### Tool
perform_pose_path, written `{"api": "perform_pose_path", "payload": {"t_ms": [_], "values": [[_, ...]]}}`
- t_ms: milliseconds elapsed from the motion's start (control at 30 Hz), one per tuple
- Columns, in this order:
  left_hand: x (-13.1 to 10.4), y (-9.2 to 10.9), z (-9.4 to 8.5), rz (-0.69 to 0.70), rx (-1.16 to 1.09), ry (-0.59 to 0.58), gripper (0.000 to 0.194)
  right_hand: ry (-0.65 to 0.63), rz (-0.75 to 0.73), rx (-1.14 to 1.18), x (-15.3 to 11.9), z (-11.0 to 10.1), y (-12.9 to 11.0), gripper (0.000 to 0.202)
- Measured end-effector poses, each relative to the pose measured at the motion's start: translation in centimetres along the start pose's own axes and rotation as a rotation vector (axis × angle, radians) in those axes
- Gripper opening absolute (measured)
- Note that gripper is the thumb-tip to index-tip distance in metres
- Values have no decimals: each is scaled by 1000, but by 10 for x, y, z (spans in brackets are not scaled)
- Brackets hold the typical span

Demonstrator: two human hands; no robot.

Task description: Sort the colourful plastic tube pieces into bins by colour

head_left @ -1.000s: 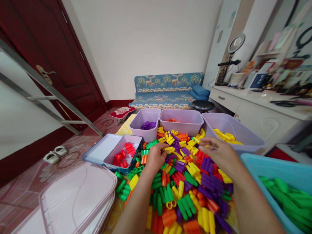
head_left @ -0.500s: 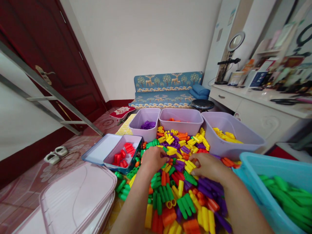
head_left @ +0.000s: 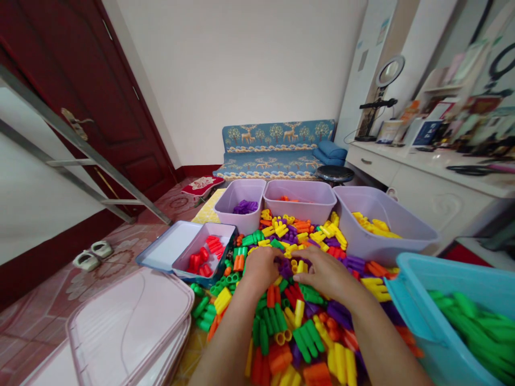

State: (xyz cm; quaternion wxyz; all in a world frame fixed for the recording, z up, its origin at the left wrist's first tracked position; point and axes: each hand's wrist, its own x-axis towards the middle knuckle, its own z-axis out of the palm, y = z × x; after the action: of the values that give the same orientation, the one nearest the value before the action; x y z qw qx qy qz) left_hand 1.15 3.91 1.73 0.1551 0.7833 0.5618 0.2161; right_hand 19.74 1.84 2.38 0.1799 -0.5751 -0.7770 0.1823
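A heap of plastic tube-shaped building pieces in green, yellow, purple, orange and red covers the table before me. My left hand [head_left: 262, 271] reaches into its middle with curled fingers; their tips are hidden at a purple piece [head_left: 285, 267]. Opposite it, my right hand [head_left: 324, 272] has thumb and fingers apart around a small yellow piece [head_left: 300, 267], and I see no firm grip. A joined green piece [head_left: 308, 340] lies nearer to me, below the hands. Several yellow pieces [head_left: 341, 363] lie close to my right forearm.
Lilac bins hold purple [head_left: 228, 214], orange [head_left: 300, 213] and yellow [head_left: 372, 250] pieces. A turquoise bin [head_left: 422, 316] with green pieces stands right. An open case [head_left: 169, 244] with red pieces is left, beside stacked pale lids [head_left: 129, 321]. A ladder [head_left: 92, 153] leans farther left.
My right hand has moved left, closer to my left hand, uncovering yellow and purple pieces beside the turquoise bin. My left hand has shifted slightly right and down.
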Motion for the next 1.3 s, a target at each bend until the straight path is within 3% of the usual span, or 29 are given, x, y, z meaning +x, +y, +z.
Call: {"api": "perform_pose_path", "payload": {"t_ms": [100,200,367,567,700,833,933,1033,1167,1233,1300], "values": [[7,-8,4,-41,-211,80,28,55,8,28,5,1,-6,43],[12,-13,4,-143,-571,142,25,64,38,80,9,0,-8,36],[14,-14,-3,-263,-1187,222,40,74,12,175,10,3,-6,30],[19,-24,-10,-199,-1366,454,49,40,-11,164,9,6,-9,30],[15,-20,-20,-86,-1184,713,38,14,-19,144,8,5,-12,29],[2,-9,-31,173,-540,1080,26,-4,-11,129,7,5,-12,29],[-5,-5,-34,341,-168,1223,28,-3,-20,141,7,7,-11,30],[-10,0,-35,401,-76,1254,42,-2,-50,144,8,8,-11,29],[-10,5,-42,375,-47,1251,60,-34,-27,120,7,6,-13,31],[-5,1,-43,333,18,1145,64,-22,-32,114,6,6,-15,31],[1,-8,-38,262,125,899,65,-13,-48,113,4,5,-16,31]]}}
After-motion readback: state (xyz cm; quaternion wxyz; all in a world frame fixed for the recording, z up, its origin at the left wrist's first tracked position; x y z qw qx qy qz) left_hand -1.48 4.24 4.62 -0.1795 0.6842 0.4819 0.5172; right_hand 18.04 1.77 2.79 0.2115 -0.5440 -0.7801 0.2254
